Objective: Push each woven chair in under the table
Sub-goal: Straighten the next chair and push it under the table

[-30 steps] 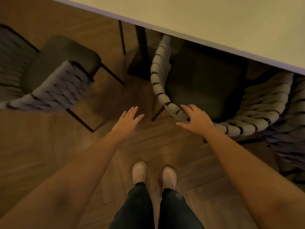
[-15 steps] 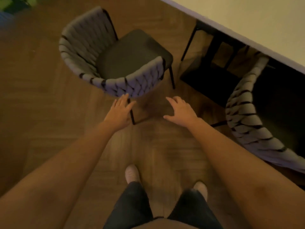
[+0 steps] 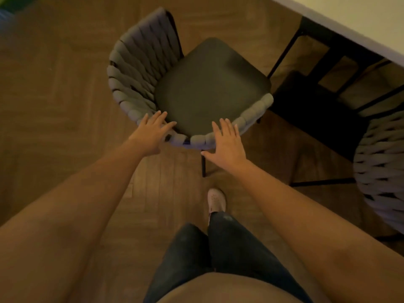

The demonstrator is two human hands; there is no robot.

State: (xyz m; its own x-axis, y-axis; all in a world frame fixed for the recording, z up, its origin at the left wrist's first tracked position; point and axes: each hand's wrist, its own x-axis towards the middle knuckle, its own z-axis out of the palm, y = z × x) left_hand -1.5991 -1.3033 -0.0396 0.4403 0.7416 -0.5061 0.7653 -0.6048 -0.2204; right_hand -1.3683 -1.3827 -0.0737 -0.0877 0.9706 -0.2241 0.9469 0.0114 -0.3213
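Note:
A grey woven chair point(image 3: 140, 68) with a dark seat cushion stands out on the wooden floor, apart from the pale table point(image 3: 360, 20) at the upper right. My left hand point(image 3: 150, 130) lies flat on the woven rim at its near left, fingers spread. My right hand point(image 3: 227, 143) rests flat on the near rim, fingers together and extended. Neither hand is closed around the rim. A second woven chair point(image 3: 380, 162) sits at the right edge, partly under the table.
The table's dark base and black legs point(image 3: 317, 106) stand between the two chairs. My feet and dark trousers point(image 3: 216, 241) are just behind the chair. Herringbone wooden floor point(image 3: 54, 106) stretches to the left.
I have turned away from the right-hand chair and stepped towards the left one. Both hands moved forward and now rest on that chair's near rim.

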